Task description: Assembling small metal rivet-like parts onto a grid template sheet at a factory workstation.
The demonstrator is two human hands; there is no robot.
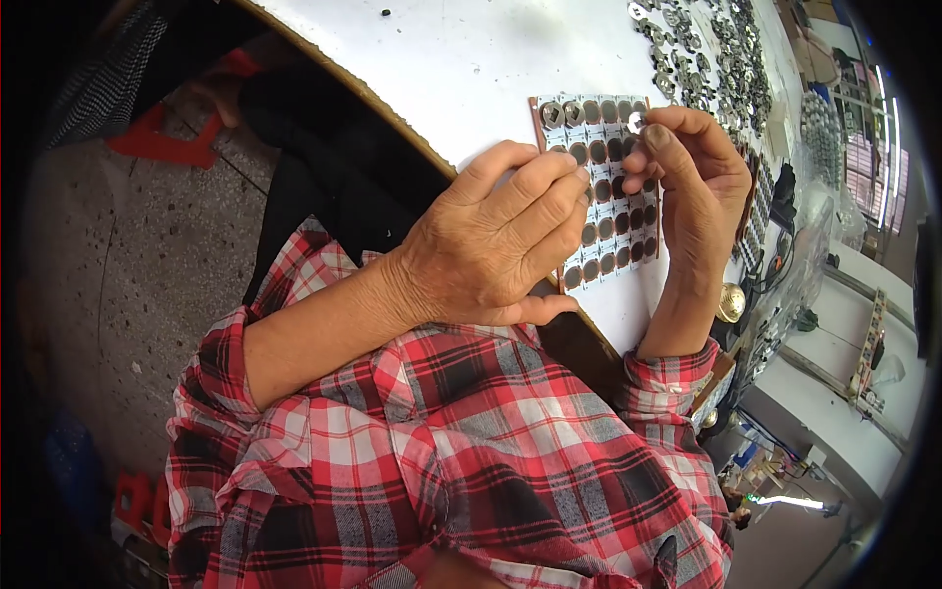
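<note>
A panel of small circuit boards (607,246), white with rows of dark round pads, lies at the table's near edge. My left hand (505,231) rests over its left side, fingers bent onto the boards and thumb at its near corner. The left fingertips partly cover the pads, and what lies beneath them is hidden. Over the panel's far right corner, my right hand (702,187) pinches a small round metal clip (636,123) between thumb and index finger. Two similar round metal pieces, a left one (551,115) and a right one (574,114), sit on the far left pads.
Many loose metal clips (726,64) are spread on the white tabletop (442,69) at the far right. Clear plastic bags (819,177) and dark cables (780,260) lie to the right. A red stool (167,142) stands on the floor at left.
</note>
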